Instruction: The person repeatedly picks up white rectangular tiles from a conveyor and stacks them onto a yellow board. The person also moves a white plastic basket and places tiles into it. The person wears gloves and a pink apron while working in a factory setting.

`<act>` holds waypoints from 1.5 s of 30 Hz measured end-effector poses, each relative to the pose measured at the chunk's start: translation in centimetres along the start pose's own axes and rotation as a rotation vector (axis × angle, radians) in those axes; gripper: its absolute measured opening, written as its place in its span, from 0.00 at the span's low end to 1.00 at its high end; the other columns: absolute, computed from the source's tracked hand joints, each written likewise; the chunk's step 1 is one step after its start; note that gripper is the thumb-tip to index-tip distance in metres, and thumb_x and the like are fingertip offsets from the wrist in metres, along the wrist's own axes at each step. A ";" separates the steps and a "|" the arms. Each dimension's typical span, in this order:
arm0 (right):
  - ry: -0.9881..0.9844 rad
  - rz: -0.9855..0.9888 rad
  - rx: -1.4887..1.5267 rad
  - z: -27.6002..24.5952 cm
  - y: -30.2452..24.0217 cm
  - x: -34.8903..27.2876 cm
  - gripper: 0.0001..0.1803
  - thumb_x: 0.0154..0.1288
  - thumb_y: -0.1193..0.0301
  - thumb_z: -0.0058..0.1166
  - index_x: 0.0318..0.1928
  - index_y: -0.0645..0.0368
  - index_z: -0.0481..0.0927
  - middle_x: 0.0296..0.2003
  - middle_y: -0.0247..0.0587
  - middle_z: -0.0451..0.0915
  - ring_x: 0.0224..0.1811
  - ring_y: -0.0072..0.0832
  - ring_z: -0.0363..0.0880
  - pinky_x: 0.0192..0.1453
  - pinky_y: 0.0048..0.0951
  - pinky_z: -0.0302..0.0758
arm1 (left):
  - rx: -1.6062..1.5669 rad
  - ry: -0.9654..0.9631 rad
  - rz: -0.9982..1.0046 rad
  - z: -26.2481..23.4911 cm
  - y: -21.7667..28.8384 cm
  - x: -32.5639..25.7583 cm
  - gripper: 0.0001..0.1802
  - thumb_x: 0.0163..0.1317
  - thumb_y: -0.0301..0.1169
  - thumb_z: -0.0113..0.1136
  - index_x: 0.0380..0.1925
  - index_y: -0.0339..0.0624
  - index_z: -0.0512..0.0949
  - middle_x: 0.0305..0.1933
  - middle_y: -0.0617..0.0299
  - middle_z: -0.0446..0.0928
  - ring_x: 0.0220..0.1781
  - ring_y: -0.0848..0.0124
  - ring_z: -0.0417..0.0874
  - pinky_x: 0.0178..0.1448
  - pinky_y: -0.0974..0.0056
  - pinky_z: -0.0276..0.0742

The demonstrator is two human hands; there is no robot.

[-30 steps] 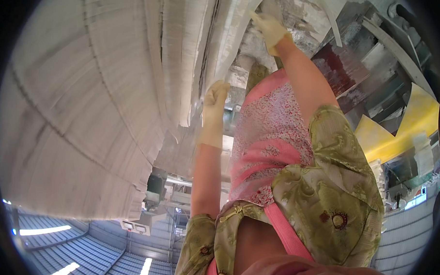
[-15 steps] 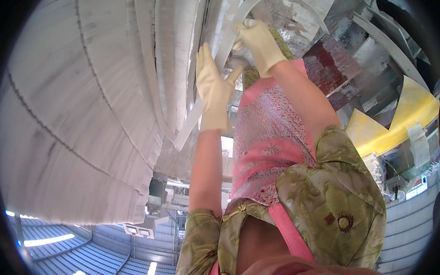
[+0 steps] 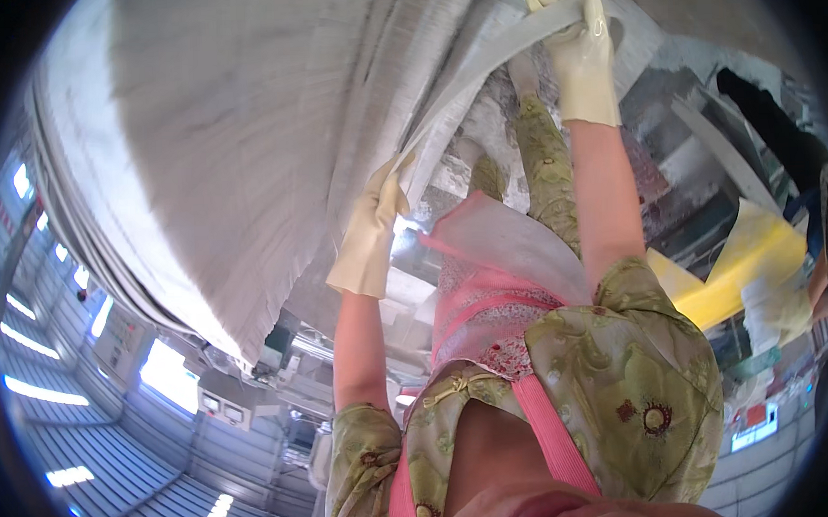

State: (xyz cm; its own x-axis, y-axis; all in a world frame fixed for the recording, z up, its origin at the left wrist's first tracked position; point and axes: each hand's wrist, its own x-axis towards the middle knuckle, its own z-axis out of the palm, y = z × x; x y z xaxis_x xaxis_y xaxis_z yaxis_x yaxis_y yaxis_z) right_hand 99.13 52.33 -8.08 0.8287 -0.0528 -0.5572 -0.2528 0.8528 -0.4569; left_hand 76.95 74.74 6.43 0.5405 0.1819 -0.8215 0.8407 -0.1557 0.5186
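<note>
A long, flat, pale strip (image 3: 480, 67) stretches between my two hands, bending in a shallow curve. My right hand (image 3: 582, 47), in a cream rubber glove, is raised far out at the top with its fingers wrapped round the strip's upper part. Lower and to the left, my left hand (image 3: 378, 219), gloved alike, has its fingers closed at the strip's lower part. Its fingertips are partly hidden against the pale material behind. Beside my left hand rises a large pale grey layered mass (image 3: 219, 147) with long straight ridges.
A yellow sheet (image 3: 751, 251) hangs at the right, with a long pale board (image 3: 725, 143) beyond it. A black sleeve-like shape (image 3: 765, 123) shows near the right rim. My pink apron (image 3: 498, 301) hangs in front of me, above wet, cluttered ground.
My right hand has moved up and to the right, drawing the strip outward. My left hand has moved lower, its spread fingers now closed at the strip. The view has also shifted.
</note>
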 end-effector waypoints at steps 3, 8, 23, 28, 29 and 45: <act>-0.130 -0.189 -0.634 2.6 0.4 -1.2 0.26 0.79 0.53 0.49 0.63 0.60 0.72 0.48 0.44 0.80 0.50 0.33 0.80 0.56 0.37 0.77 | -0.032 0.081 0.045 -1.7 -0.6 -1.4 0.31 0.79 0.53 0.42 0.63 0.39 0.78 0.25 0.71 0.72 0.27 0.82 0.65 0.37 0.72 0.63; -0.412 -0.466 -1.543 5.0 4.1 0.5 0.33 0.80 0.61 0.45 0.76 0.61 0.54 0.66 0.57 0.64 0.70 0.44 0.65 0.73 0.39 0.67 | -0.152 0.123 0.018 -2.4 -2.2 0.6 0.31 0.79 0.52 0.44 0.64 0.38 0.77 0.32 0.69 0.75 0.32 0.80 0.66 0.42 0.71 0.64; -0.884 -0.548 -1.851 8.2 4.6 7.5 0.35 0.69 0.78 0.39 0.77 0.66 0.54 0.65 0.71 0.67 0.68 0.59 0.70 0.73 0.45 0.68 | -0.054 0.157 -0.083 -4.8 -1.3 5.1 0.37 0.76 0.61 0.42 0.67 0.43 0.76 0.44 0.66 0.80 0.42 0.76 0.73 0.49 0.70 0.68; -0.842 -0.532 -1.591 8.2 4.3 8.8 0.30 0.75 0.75 0.35 0.76 0.60 0.59 0.67 0.67 0.66 0.68 0.53 0.71 0.71 0.42 0.71 | -0.032 0.080 -0.013 -4.8 -1.8 6.4 0.37 0.76 0.60 0.39 0.68 0.43 0.74 0.57 0.59 0.81 0.56 0.69 0.79 0.62 0.65 0.69; -0.978 -0.821 -1.752 8.0 4.2 9.2 0.29 0.77 0.74 0.35 0.76 0.60 0.60 0.68 0.66 0.65 0.69 0.52 0.71 0.71 0.41 0.72 | -0.040 0.048 0.008 -4.7 -1.9 6.7 0.37 0.76 0.60 0.38 0.69 0.45 0.73 0.59 0.58 0.80 0.60 0.68 0.79 0.67 0.64 0.67; -0.252 0.122 -1.178 9.7 6.0 10.5 0.24 0.76 0.64 0.46 0.61 0.72 0.70 0.60 0.59 0.76 0.56 0.46 0.81 0.61 0.40 0.82 | 0.020 0.068 -0.090 -4.5 0.1 6.5 0.35 0.78 0.57 0.38 0.67 0.41 0.74 0.51 0.61 0.83 0.53 0.73 0.79 0.62 0.65 0.70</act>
State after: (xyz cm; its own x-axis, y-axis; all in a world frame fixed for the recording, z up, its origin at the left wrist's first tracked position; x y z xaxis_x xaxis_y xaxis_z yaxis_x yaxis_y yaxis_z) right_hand 111.16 61.86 -9.98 0.8083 0.2097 -0.5501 -0.5272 -0.1580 -0.8349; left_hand 80.70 80.32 2.18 0.4648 0.2609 -0.8461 0.8852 -0.1552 0.4385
